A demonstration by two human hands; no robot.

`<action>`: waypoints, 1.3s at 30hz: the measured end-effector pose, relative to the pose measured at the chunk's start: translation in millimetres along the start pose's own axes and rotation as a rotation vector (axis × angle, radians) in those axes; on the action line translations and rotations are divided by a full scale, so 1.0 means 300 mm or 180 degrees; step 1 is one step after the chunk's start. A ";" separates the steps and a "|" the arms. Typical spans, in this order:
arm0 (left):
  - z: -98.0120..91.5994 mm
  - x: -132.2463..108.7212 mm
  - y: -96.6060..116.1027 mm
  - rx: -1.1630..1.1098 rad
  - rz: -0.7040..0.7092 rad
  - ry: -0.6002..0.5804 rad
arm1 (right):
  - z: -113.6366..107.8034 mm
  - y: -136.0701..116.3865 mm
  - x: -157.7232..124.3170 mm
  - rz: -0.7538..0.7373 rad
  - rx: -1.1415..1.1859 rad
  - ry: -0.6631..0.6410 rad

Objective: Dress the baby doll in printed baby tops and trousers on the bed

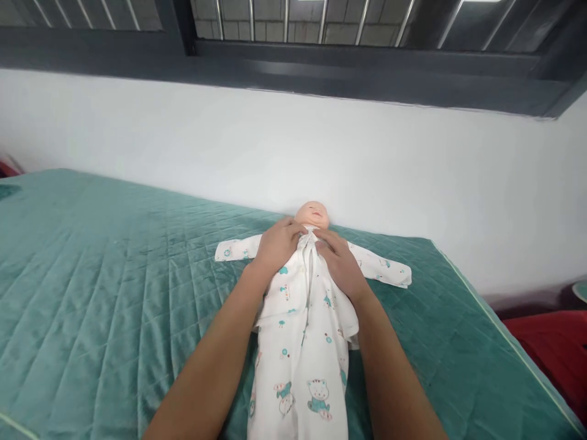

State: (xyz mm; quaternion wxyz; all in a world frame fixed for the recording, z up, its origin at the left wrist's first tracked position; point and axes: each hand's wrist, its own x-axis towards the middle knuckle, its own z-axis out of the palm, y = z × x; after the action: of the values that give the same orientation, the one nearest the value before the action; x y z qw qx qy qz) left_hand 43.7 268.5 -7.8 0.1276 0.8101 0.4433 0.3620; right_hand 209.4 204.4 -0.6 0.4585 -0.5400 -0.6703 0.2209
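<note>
One faceup doll point(298, 293), head point(312, 212) and long axis toward the wall point(367, 165)

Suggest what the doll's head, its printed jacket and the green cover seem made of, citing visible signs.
Doll's head: probably smooth vinyl or similar plastic, judging by its faint sheen and moulded features.
Printed jacket: likely matte cotton, from soft folds.
Green cover: quilted, perhaps velvety polyester, given the stitched lines.

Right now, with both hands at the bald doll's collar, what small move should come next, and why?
Perhaps smooth the white fabric top with teal prints downward from its neckline: the left hand and right hand are there, and its front looks bunched between them.
</note>
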 end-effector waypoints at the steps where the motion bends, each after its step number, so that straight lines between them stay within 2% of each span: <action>1: -0.004 -0.014 0.013 0.0163 0.0009 -0.0008 | 0.004 -0.002 -0.011 0.0012 0.0037 0.0044; 5: -0.008 -0.071 0.054 0.0271 0.0024 0.0270 | 0.027 -0.010 -0.068 0.0138 0.0081 0.0550; 8: -0.008 -0.111 0.067 -0.0164 -0.0037 0.0544 | 0.042 -0.018 -0.115 0.0321 -0.0005 0.1141; 10: -0.015 -0.133 0.075 -0.0531 -0.0086 0.0625 | 0.045 -0.024 -0.137 0.0450 -0.0010 0.1353; 12: -0.028 -0.147 0.086 -0.0821 -0.0120 0.0576 | 0.042 -0.030 -0.144 0.0585 0.0116 0.1306; 16: -0.061 -0.149 0.106 -0.1020 -0.0166 0.0179 | 0.010 -0.050 -0.124 0.0899 0.0633 0.0836; 19: -0.075 -0.142 0.107 -0.1187 -0.0332 -0.0035 | -0.030 -0.064 -0.109 0.1091 0.0547 0.0506; 22: -0.073 -0.139 0.106 -0.1364 -0.0519 -0.0094 | -0.062 -0.073 -0.107 0.1269 0.0429 0.0283; 25: -0.063 -0.140 0.124 -0.1424 -0.0658 0.0029 | -0.070 -0.075 -0.112 0.1406 0.0624 0.0128; 28: -0.055 -0.142 0.157 -0.1413 -0.0676 0.0196 | -0.057 -0.074 -0.115 0.1323 0.0702 0.0197; 31: -0.054 -0.145 0.177 -0.1624 -0.0745 0.0211 | -0.035 -0.076 -0.115 0.1135 0.0656 0.0372; 35: -0.055 -0.149 0.165 -0.2031 -0.1083 0.0076 | -0.019 -0.090 -0.116 0.0996 0.0586 0.0481; 39: -0.056 -0.150 0.146 -0.2214 -0.1126 -0.0069 | -0.029 -0.109 -0.116 0.1061 0.0251 0.0481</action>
State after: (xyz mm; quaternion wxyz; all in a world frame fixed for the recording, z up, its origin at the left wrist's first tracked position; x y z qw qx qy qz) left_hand 43.8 205.0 5.6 0.4596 0.6333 0.4256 0.4545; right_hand 199.6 159.9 16.5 0.4854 -0.6403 -0.5260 0.2787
